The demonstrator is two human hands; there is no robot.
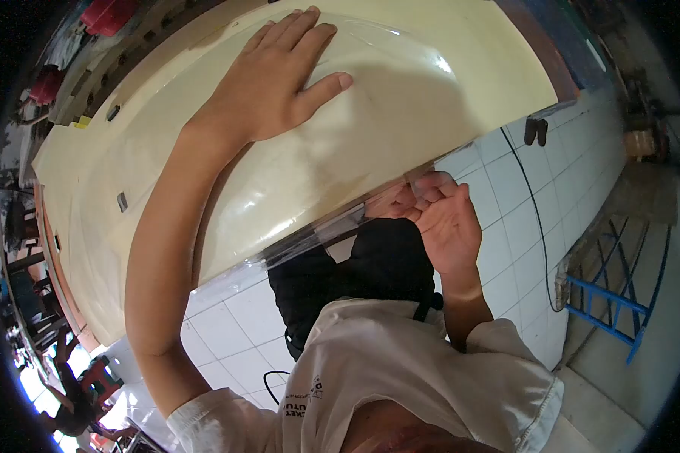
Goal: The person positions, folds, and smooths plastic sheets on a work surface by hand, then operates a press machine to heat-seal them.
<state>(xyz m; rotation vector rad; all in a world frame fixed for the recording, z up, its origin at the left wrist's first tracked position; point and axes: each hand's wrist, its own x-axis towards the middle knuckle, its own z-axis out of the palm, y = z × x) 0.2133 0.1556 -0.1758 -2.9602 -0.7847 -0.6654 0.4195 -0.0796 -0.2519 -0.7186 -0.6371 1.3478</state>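
Note:
A clear, glossy plastic sheet point(279, 223) lies over a cream-coloured surface point(499, 68), and its near edge hangs over the table's front edge. My left hand point(279, 83) rests flat on the sheet towards the far side, palm down, thumb spread away from the fingers. Beside the front edge, my right hand point(449, 219) is turned palm up with curled fingers at the sheet's overhanging edge. The fingers look closed on that edge, though their tips are blurred and partly behind the plastic.
Small dark blocks point(122, 201) sit on the left part of the surface. A black cable point(533, 196) crosses the tiled floor on the right, near a blue metal frame point(612, 302). Red objects point(107, 15) stand at the far left. Another person point(72, 404) is at lower left.

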